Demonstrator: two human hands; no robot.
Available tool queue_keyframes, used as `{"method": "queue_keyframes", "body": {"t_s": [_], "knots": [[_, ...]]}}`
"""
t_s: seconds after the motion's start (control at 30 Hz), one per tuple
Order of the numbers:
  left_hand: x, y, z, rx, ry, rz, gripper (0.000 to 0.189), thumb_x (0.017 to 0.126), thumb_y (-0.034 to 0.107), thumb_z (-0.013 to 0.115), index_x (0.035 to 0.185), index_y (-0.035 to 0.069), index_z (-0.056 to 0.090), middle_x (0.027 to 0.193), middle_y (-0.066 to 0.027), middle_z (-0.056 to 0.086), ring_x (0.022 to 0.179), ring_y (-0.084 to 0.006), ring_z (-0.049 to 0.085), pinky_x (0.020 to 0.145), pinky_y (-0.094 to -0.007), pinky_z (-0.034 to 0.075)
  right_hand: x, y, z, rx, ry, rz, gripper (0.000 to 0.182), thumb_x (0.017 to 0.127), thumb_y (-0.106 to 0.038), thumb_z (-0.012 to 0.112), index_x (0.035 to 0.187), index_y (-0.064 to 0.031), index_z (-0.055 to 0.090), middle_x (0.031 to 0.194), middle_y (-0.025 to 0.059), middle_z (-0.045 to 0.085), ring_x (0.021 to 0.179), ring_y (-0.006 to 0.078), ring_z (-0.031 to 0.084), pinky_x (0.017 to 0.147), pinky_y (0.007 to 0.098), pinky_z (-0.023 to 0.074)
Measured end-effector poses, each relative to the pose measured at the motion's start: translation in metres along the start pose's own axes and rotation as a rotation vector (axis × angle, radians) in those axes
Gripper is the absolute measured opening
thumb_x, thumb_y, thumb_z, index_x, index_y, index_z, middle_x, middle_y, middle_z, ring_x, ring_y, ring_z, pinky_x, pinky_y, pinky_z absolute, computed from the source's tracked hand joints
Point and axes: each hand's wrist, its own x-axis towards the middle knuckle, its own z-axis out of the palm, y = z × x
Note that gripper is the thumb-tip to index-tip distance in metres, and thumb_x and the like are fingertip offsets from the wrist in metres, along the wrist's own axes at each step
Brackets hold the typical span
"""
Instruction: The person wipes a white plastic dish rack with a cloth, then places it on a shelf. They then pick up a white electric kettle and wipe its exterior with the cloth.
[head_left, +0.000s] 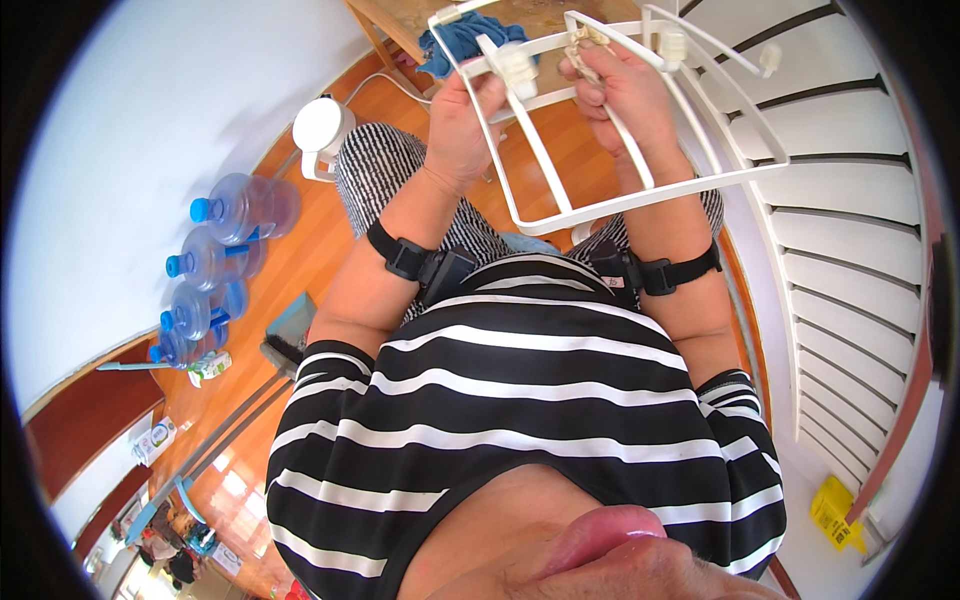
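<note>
A white metal rack (551, 176) with several pale plastic end pieces is held up in front of my knees. My left hand (465, 124) grips its left part, fingers closed near a whitish block-like piece (516, 71) on one bar. That piece looks blurred. In my right hand (630, 94) is a crumpled beige cloth (587, 56), pinched against the rack's bars near its middle. The rack's bars cross in front of both hands and partly hide them. A blue cloth (469, 37) lies behind the rack on a wooden table (401, 26).
On the left floor stand a white lidded jug (319, 127) and several clear water bottles (238, 208) along the wall. A long-handled dustpan (292, 322) is beside my left arm. To my right runs a white railing (840, 217) with dark bars; a yellow bag (834, 514) lies near its end.
</note>
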Motion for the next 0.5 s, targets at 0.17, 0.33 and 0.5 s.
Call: {"method": "queue_keyframes", "body": {"t_s": [0.17,0.33,0.5], "knots": [[0.011,0.022,-0.034,-0.198,-0.263,-0.199,0.059,0.085,0.024,0.051,0.140,0.008,0.036,0.131,-0.0175,0.049,0.123,-0.0278,0.045,0.101,-0.0389,0.037,0.007,-0.011,-0.018,-0.408,0.009,-0.068,0.018,0.088,-0.013,0.057,0.100,-0.0003,0.060,0.077,0.0070,0.061,0.046,0.0025,0.041,0.038,0.0158,0.0284],[0.036,0.064,-0.004,0.513,-0.341,-0.208,0.059,0.088,0.022,0.056,0.141,0.010,0.034,0.123,-0.0169,0.057,0.112,-0.0231,0.056,0.095,-0.0341,0.044,0.017,-0.010,-0.016,-0.872,0.022,-0.083,0.020,0.083,-0.019,0.058,0.086,-0.0004,0.065,0.070,0.0032,0.062,0.048,0.0049,0.047,0.042,0.0200,0.0347],[0.048,0.047,0.000,0.770,-0.110,-0.400,0.032,0.093,0.024,0.052,0.115,0.002,0.059,0.099,-0.0126,0.068,0.085,-0.0170,0.066,0.068,-0.0277,0.055,0.013,-0.020,0.000,-0.994,-0.074,-0.152,0.022,0.087,-0.020,0.056,0.092,-0.0007,0.065,0.075,0.0022,0.063,0.055,0.0059,0.052,0.050,0.0208,0.0402]]}}
